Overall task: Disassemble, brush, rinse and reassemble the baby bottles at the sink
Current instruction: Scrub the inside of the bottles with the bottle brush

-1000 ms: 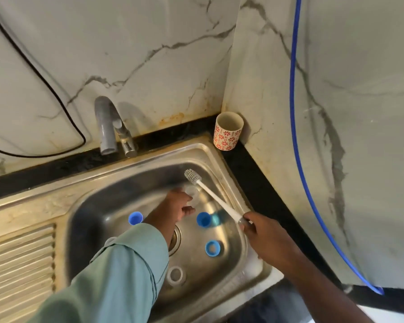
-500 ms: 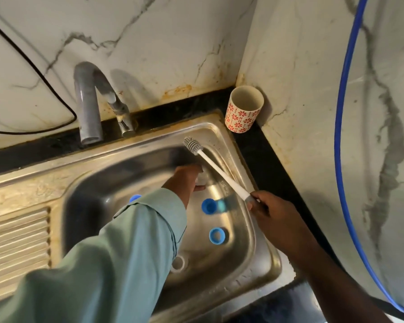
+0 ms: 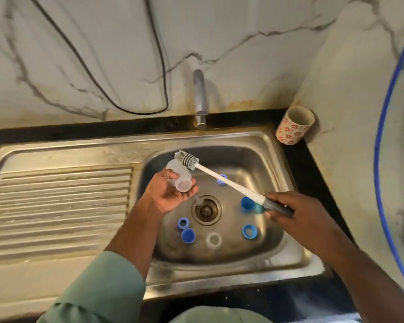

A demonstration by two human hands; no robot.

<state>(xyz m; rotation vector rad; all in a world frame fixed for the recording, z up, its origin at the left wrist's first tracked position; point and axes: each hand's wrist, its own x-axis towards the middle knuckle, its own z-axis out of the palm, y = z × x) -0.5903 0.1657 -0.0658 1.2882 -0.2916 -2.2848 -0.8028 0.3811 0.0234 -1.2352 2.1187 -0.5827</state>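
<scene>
Two hands at work over the sink, mid-frame. Left hand, palm up, fingers curled round a clear bottle; right hand, at centre right, clamped round the dark grip of a long brush. Bottle lying on its side in the left palm, open mouth turned toward the lower right of the frame, base toward the upper left. Brush running on a slant from the right hand up and left across the bowl, bristle head touching or just behind the far, closed end of the bottle, so outside it and not at the mouth. Hence the relation that matters: mouth and bristles at opposite ends of the bottle, while handle and bottle lie on nearly the same slant. Probably needs the head drawn back toward the lower right, clear of the rim, then pushed in along that same line; alternatively the left hand could turn the mouth up to meet it. Brushing of this bottle looks not yet begun inside. Loose on the sink floor, around the drain: several blue rings and caps and one clear ring, all well apart from both hands. Tap at top centre, no water visible. Flowered cup on the desk at upper right.
</scene>
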